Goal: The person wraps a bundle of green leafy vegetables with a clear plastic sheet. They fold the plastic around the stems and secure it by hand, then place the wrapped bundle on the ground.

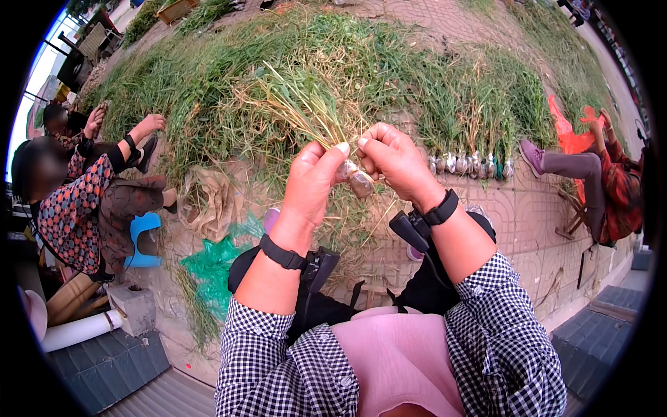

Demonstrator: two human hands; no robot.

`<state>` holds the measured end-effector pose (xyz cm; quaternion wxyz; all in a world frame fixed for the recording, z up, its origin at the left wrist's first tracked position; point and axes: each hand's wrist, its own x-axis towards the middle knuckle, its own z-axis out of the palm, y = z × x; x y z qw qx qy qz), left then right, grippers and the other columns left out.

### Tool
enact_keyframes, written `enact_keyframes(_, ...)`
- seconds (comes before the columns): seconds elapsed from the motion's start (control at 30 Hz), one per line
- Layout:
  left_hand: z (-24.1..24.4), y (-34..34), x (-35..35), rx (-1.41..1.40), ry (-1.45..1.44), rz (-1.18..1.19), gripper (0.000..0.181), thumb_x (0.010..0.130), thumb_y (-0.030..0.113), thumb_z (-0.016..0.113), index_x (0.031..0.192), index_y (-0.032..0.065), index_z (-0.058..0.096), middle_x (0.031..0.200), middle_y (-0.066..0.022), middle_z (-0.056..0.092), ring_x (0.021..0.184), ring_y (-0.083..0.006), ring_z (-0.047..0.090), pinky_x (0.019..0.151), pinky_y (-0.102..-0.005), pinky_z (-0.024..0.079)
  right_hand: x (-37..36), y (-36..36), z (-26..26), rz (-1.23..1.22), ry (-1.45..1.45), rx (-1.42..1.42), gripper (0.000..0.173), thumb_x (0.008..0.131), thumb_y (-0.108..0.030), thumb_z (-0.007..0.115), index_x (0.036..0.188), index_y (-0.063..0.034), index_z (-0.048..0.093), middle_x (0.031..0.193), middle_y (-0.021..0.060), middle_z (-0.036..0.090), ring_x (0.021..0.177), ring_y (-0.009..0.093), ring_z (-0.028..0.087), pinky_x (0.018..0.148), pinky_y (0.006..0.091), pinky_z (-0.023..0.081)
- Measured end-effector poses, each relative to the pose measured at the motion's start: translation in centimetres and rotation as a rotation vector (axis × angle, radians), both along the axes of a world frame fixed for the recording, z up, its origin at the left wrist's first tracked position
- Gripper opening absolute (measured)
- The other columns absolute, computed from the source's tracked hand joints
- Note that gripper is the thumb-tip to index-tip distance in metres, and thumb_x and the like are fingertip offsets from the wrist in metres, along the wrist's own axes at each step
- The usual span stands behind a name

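My left hand (312,180) grips a bundle of green and yellowed plant stems (312,112) at its neck. Below the thumb, the bundle's root end (360,183) is wrapped in clear plastic with brown matter inside. A thin pale band circles the wrap. Close beside it, my right hand (393,161) pinches a thin strand between thumb and forefinger; whether it is straw or string, I cannot tell. The leafy tops point up and left, away from me. My right hand's other fingers curl near the wrap, partly hiding it.
Cut grassy plants (219,99) lie heaped ahead. Several wrapped bundles (471,166) stand in a row at right. Green plastic (208,263) and a beige sack (208,200) lie left. People sit leftward near a blue stool (143,242); a person at right holds red plastic (570,135).
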<state>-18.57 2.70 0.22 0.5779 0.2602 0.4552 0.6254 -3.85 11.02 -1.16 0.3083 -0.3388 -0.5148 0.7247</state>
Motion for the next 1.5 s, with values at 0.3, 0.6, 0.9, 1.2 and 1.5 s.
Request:
enact_keyframes(0.3, -0.3, 0.1, 0.0, -0.065, 0.175, 0.005, 0.019, 0.092, 0.017, 0.062, 0.105, 0.0032, 0.059, 0.094, -0.0037, 0.066, 0.076, -0.01, 0.063, 0.062, -0.0273, 0.053, -0.2, -0.7, 0.0, -0.005, 0.027, 0.173, 0.01, 0.095, -0.015, 0.058, 0.089, -0.0066, 0.055, 0.073, -0.0011, 0.058, 0.059, 0.005, 0.05, 0.053, 0.0218, 0.043)
enact_keyframes(0.6, -1.1, 0.2, -0.6, -0.133, 0.181, 0.015, 0.019, 0.092, 0.017, 0.063, 0.103, 0.0023, 0.059, 0.089, -0.0038, 0.064, 0.072, -0.0111, 0.061, 0.058, -0.0258, 0.052, 0.2, 0.0, 1.1, -0.031, 0.19, 0.09, 0.018, 0.099, -0.019, 0.054, 0.101, -0.0034, 0.062, 0.083, 0.0001, 0.062, 0.069, 0.004, 0.052, 0.063, 0.0204, 0.044)
enact_keyframes(0.9, -0.7, 0.4, -1.6, -0.115, 0.098, 0.192, 0.016, 0.091, 0.015, 0.065, 0.096, 0.0026, 0.056, 0.085, -0.0057, 0.063, 0.07, -0.0138, 0.062, 0.057, -0.0286, 0.053, 1.3, -0.3, 0.9, 0.016, -0.101, 0.594, 0.018, 0.096, -0.016, 0.059, 0.102, -0.0001, 0.066, 0.093, 0.0062, 0.067, 0.087, 0.015, 0.061, 0.077, 0.0296, 0.05)
enact_keyframes(1.2, -0.7, 0.5, -2.0, -0.12, 0.141, 0.188, 0.016, 0.091, 0.015, 0.066, 0.095, 0.0027, 0.057, 0.083, -0.0053, 0.063, 0.069, -0.0134, 0.061, 0.055, -0.028, 0.052, 2.1, 0.2, 1.6, 0.128, -0.262, 0.942, 0.007, 0.086, -0.005, 0.065, 0.093, -0.003, 0.065, 0.082, 0.012, 0.06, 0.078, 0.029, 0.06, 0.069, 0.0373, 0.049)
enact_keyframes(1.5, -0.4, -0.1, -2.3, -0.096, 0.045, -0.064, 0.015, 0.092, 0.014, 0.062, 0.095, -0.0003, 0.065, 0.085, -0.0069, 0.066, 0.071, -0.013, 0.061, 0.057, -0.0271, 0.048, 1.8, 1.3, 1.6, 0.009, -0.292, 1.122, 0.005, 0.084, -0.002, 0.065, 0.089, -0.0037, 0.062, 0.082, 0.012, 0.058, 0.08, 0.031, 0.06, 0.069, 0.0378, 0.049)
